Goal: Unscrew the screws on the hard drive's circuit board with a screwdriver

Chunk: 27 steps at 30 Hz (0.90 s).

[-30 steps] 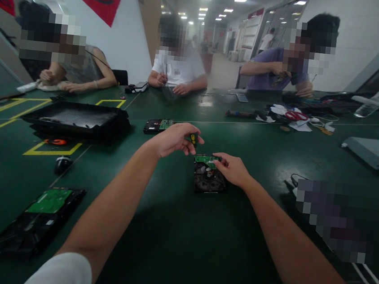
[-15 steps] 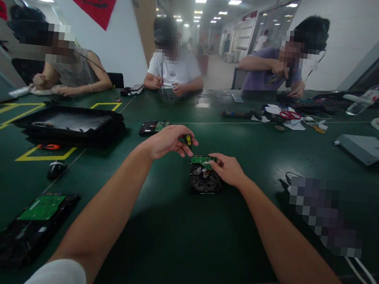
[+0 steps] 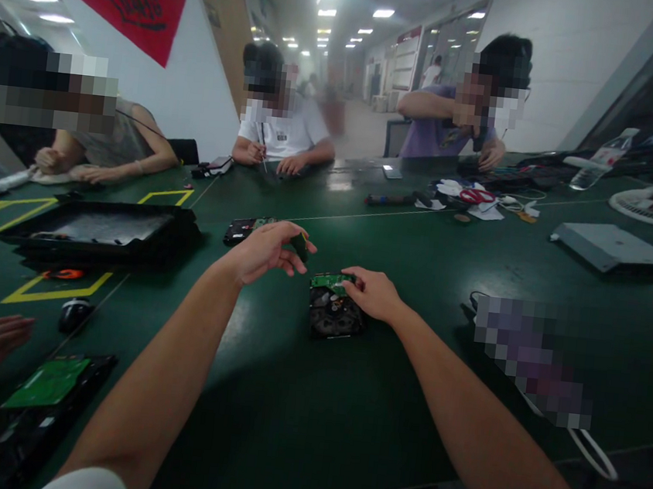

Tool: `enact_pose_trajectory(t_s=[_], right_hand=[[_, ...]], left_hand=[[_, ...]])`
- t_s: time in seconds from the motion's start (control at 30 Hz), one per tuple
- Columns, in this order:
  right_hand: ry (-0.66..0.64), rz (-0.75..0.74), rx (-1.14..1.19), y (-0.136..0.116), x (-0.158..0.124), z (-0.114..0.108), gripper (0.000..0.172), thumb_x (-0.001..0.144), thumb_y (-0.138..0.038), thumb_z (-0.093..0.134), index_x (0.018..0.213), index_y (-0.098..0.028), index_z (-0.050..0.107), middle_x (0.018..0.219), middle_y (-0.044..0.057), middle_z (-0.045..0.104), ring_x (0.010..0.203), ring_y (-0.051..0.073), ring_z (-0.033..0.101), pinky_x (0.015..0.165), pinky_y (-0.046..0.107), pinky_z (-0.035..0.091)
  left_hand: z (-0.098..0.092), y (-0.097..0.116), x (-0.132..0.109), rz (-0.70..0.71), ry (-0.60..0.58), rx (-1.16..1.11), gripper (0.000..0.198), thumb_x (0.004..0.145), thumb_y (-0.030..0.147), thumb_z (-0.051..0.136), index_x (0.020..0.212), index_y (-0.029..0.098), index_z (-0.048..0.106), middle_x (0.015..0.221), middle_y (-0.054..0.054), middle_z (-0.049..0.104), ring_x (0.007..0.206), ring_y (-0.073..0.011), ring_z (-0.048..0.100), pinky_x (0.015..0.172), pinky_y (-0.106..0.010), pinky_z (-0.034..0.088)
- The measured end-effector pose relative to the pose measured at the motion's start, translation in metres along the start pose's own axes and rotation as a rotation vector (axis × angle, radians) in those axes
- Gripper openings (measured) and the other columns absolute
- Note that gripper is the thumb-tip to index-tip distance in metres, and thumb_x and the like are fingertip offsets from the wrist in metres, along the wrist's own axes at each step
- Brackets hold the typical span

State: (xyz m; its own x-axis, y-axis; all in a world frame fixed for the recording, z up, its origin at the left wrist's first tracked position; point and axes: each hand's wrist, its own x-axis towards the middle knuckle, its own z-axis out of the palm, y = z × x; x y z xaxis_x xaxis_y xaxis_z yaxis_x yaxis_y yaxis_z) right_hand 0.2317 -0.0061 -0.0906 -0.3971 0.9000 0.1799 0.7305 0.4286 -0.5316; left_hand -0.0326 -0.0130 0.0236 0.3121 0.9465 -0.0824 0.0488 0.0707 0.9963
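Left of both hands (image 3: 262, 255): black tray (image 3: 100, 225), contents unclear.

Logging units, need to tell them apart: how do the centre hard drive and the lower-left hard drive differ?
The right grip holds the centre hard drive; the lower-left hard drive is in neither grip. The centre hard drive sits nearly square to the view; the lower-left hard drive slants. Both have a dark body and a green circuit board towards the far end.
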Motion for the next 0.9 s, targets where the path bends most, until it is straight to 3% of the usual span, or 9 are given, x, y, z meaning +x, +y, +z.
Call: enact_pose_trajectory(t_s=[0.17,0.33,0.47,0.63,0.9], right_hand=[[-0.005,0.010,-0.010,-0.0013,-0.0004,-0.0013,0.036,0.098,-0.044,0.057,0.131,-0.030,0.066,0.088,0.002,0.072,0.075,0.016,0.060,0.061,0.027,0.034],[0.004,0.003,-0.003,0.0013,0.0005,0.0001,0.037,0.098,-0.045,0.057,0.131,-0.030,0.066,0.088,0.002,0.071,0.073,0.016,0.059,0.061,0.027,0.033],[0.006,0.004,0.017,0.0028,0.0012,0.0015,0.037,0.098,-0.044,0.058,0.131,-0.029,0.066,0.085,0.002,0.070,0.071,0.015,0.057,0.062,0.026,0.034],[0.011,-0.008,0.027,0.0044,0.0019,0.0030,0.037,0.099,-0.044,0.057,0.131,-0.029,0.067,0.081,0.001,0.068,0.070,0.015,0.057,0.063,0.026,0.036],[0.007,-0.013,0.033,0.0074,0.0034,0.0042,0.039,0.099,-0.045,0.056,0.133,-0.028,0.065,0.079,0.000,0.067,0.069,0.015,0.057,0.065,0.027,0.038]], left_hand=[[0.0037,-0.0025,0.0008,-0.006,-0.066,-0.026,0.028,0.089,0.039,0.059,0.103,0.014,0.064,0.112,-0.014,0.072,0.067,-0.0179,0.072,0.052,-0.026,0.053],[0.0020,-0.0005,-0.0013,-0.008,-0.080,0.027,0.031,0.088,0.041,0.060,0.102,0.014,0.068,0.106,-0.011,0.070,0.060,-0.0133,0.067,0.046,-0.023,0.047],[0.0019,0.0019,-0.0036,-0.010,-0.074,0.005,0.030,0.089,0.039,0.060,0.106,0.015,0.064,0.106,-0.012,0.072,0.057,-0.0152,0.067,0.046,-0.025,0.049],[0.0025,0.0015,-0.0028,-0.019,-0.078,-0.043,0.028,0.087,0.039,0.063,0.101,0.015,0.062,0.110,-0.017,0.073,0.068,-0.0203,0.073,0.053,-0.028,0.054],[0.0030,0.0053,-0.0053,-0.006,-0.061,0.040,0.027,0.088,0.038,0.062,0.101,0.015,0.070,0.106,-0.013,0.072,0.062,-0.0151,0.069,0.052,-0.025,0.051]])
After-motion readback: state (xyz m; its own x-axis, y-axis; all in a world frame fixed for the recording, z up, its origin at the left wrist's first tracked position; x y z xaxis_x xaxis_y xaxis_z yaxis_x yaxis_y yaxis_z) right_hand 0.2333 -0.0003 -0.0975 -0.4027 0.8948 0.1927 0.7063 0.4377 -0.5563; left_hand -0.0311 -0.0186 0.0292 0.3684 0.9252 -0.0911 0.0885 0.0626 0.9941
